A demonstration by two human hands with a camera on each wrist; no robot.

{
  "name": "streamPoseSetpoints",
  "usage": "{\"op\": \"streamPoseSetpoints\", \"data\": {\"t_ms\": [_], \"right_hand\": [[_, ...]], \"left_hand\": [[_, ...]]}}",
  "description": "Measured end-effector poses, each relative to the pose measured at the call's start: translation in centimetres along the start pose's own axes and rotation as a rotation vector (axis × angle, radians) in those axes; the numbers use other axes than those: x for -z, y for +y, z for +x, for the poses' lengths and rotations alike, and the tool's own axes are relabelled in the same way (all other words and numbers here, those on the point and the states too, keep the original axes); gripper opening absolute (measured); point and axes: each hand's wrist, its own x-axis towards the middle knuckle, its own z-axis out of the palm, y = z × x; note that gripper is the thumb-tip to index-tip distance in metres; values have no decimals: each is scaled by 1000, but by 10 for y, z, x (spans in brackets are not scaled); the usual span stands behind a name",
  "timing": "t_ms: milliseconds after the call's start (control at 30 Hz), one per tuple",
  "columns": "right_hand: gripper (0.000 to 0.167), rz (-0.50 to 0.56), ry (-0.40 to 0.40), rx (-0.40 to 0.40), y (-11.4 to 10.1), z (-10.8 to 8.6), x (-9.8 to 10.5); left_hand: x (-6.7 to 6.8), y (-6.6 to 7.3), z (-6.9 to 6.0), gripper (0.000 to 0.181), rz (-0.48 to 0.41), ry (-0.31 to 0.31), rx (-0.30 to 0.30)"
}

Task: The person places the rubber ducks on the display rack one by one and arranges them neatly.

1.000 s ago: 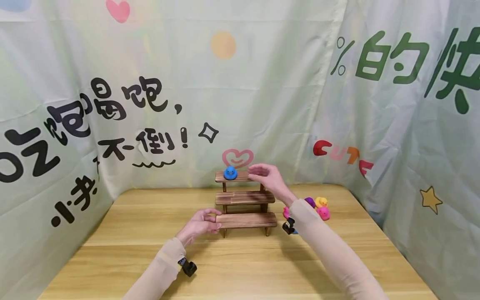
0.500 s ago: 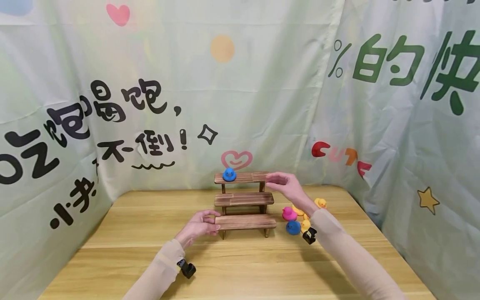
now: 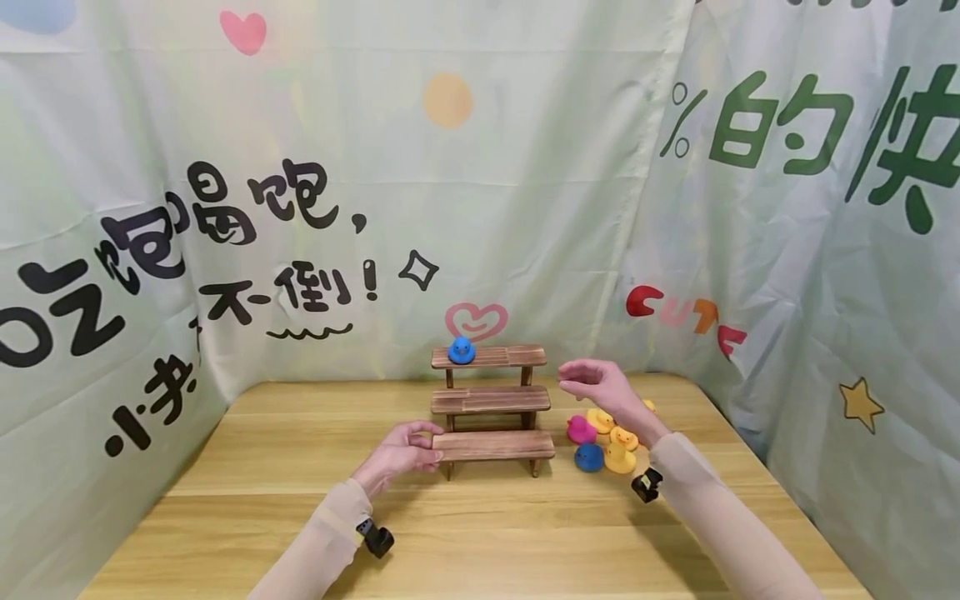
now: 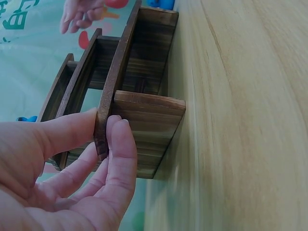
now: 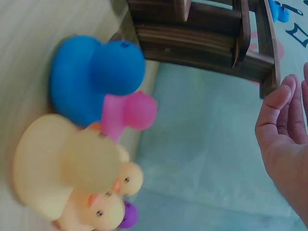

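Observation:
A three-step wooden stand (image 3: pixel 491 446) is on the table, and a blue rubber duck (image 3: pixel 461 351) sits at the left of its top step. My left hand (image 3: pixel 399 457) pinches the left end of the lowest step; in the left wrist view the thumb is on one face and curled fingers (image 4: pixel 121 159) are on the other. Right of the stand, my right hand (image 3: pixel 603 385) hovers with loosely bent fingers and nothing in them. Below it lies a group of rubber ducks: a blue one (image 3: pixel 588 457), a pink one (image 3: pixel 581 429) and several yellow ones (image 3: pixel 620 457).
In the right wrist view, a purple duck (image 5: pixel 129 215) shows partly behind the yellow ones. A printed cloth (image 3: pixel 525 208) hangs behind and beside the wooden table (image 3: pixel 480 533).
My right hand has moved from the top step to the right and down, towards the duck group, uncovering more ducks. The left hand keeps its grip, and the blue duck stays on the top step.

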Motion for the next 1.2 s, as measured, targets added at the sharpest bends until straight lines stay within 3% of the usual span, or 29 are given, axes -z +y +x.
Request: {"op": "streamPoseSetpoints", "data": {"t_ms": [133,567,867,1200], "right_hand": [[37,0,10,-48,7,-8,9],[38,24,22,-71,22,-22,25],[43,-59,-22,-114,33,-35,36],[48,-63,-74,-144,43,-49,47]], "left_hand": [[0,1,0,53,8,-1,-5],[-1,1,1,50,14,8,-12],[-2,0,0,51,9,9,-11],[-1,0,-1,51,14,13,-19]]}}
